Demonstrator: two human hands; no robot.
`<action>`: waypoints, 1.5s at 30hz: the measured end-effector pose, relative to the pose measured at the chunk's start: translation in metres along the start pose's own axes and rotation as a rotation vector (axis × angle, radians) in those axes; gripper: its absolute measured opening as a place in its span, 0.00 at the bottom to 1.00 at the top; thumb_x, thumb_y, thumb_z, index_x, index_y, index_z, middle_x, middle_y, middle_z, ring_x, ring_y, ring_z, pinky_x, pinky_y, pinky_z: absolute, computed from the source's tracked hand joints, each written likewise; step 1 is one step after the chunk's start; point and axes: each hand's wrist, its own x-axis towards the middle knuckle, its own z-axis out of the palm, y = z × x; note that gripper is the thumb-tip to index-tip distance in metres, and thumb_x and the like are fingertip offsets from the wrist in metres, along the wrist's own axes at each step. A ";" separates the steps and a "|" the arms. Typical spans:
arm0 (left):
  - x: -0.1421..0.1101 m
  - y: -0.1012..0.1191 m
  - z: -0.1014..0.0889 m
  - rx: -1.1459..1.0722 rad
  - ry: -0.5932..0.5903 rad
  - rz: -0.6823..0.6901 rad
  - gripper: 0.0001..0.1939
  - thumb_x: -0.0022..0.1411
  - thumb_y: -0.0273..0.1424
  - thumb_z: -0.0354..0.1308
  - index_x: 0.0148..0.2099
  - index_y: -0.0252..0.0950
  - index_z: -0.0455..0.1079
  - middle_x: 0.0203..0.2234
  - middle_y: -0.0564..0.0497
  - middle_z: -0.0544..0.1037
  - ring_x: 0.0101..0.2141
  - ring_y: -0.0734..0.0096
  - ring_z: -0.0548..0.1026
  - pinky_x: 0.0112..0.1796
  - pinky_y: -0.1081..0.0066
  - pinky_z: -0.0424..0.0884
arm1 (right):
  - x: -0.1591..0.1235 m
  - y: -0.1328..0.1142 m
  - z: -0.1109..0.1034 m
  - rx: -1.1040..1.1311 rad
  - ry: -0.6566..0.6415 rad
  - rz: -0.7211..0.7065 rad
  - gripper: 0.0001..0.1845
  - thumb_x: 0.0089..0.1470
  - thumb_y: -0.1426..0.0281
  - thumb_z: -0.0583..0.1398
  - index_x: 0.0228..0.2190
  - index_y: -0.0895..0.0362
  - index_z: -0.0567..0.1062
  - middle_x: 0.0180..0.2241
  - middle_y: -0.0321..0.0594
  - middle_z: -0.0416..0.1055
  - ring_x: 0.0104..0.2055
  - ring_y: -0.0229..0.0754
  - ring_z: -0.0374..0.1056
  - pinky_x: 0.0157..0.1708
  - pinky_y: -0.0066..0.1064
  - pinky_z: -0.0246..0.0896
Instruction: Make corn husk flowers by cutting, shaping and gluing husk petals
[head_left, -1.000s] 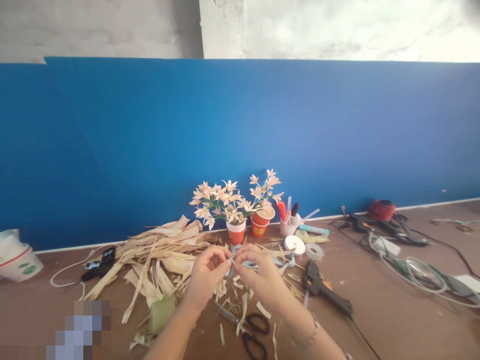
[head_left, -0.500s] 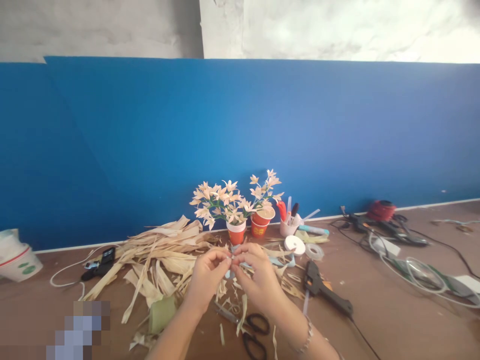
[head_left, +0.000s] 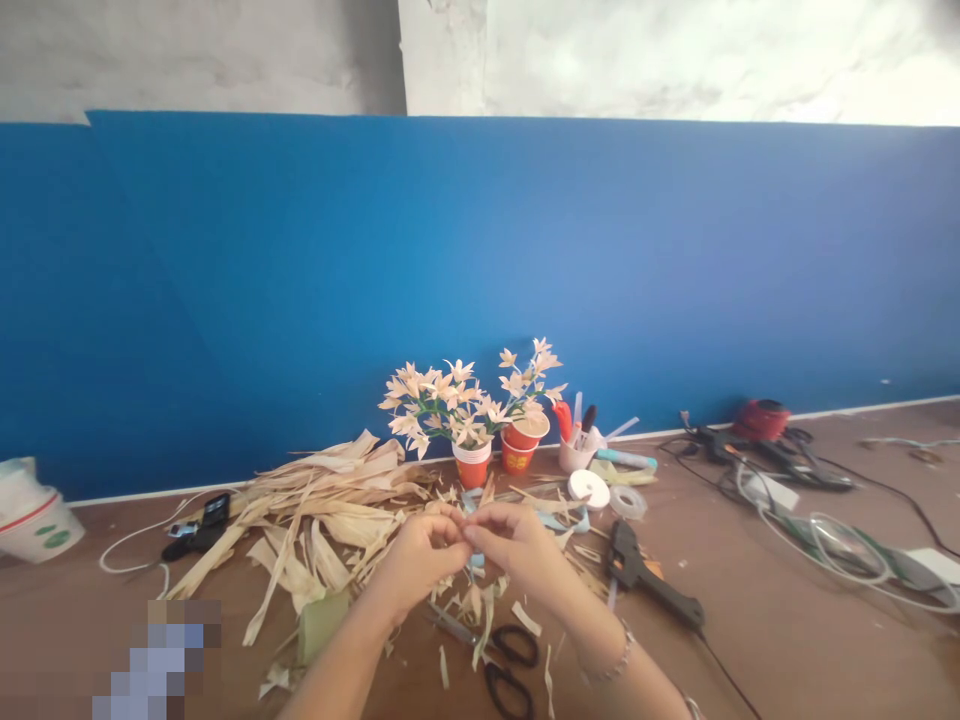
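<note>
My left hand (head_left: 429,555) and my right hand (head_left: 510,535) meet over the middle of the table, fingertips pinched together. Whatever is between them is too small and hidden to make out. Just under the fingertips shows a light blue bit (head_left: 476,566), and lower down a pale husk piece (head_left: 471,604); I cannot tell whether either is joined to what I hold. Black-handled scissors (head_left: 510,660) lie below my hands among husk scraps. Left of my hands spreads a heap of dried corn husks (head_left: 330,510). A glue gun (head_left: 652,575) rests to the right.
Pale husk flowers stand in a red-and-white cup (head_left: 472,465) and a second red cup (head_left: 519,455). Nearby are a cup of pens (head_left: 576,455), a white spool (head_left: 589,489) and a tape roll (head_left: 628,502). Cables (head_left: 817,550) lie right; a paper bowl (head_left: 41,525) stands left.
My fingertips have shifted slightly down and the right hand has turned a little. A pale husk piece now shows below them, and another scrap lies by the scissors.
</note>
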 end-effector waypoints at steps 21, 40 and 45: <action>0.002 -0.002 0.019 -0.358 0.195 -0.129 0.08 0.45 0.34 0.64 0.26 0.33 0.73 0.21 0.53 0.75 0.26 0.73 0.69 0.31 0.74 0.62 | 0.018 0.027 0.001 0.208 0.212 -0.119 0.15 0.44 0.58 0.62 0.24 0.59 0.72 0.20 0.34 0.66 0.21 0.35 0.61 0.22 0.27 0.57; 0.002 -0.006 0.018 0.125 0.340 0.100 0.08 0.52 0.33 0.56 0.29 0.34 0.74 0.25 0.49 0.79 0.29 0.64 0.74 0.34 0.68 0.68 | 0.016 0.019 -0.004 0.151 0.094 -0.034 0.14 0.44 0.60 0.61 0.21 0.58 0.68 0.16 0.31 0.63 0.20 0.33 0.60 0.22 0.25 0.56; 0.002 -0.010 0.019 0.195 0.389 0.155 0.08 0.53 0.32 0.54 0.30 0.35 0.73 0.26 0.49 0.78 0.30 0.64 0.73 0.35 0.68 0.67 | 0.016 0.020 -0.001 0.102 0.155 -0.048 0.11 0.45 0.62 0.59 0.21 0.58 0.68 0.16 0.31 0.61 0.19 0.34 0.58 0.21 0.25 0.55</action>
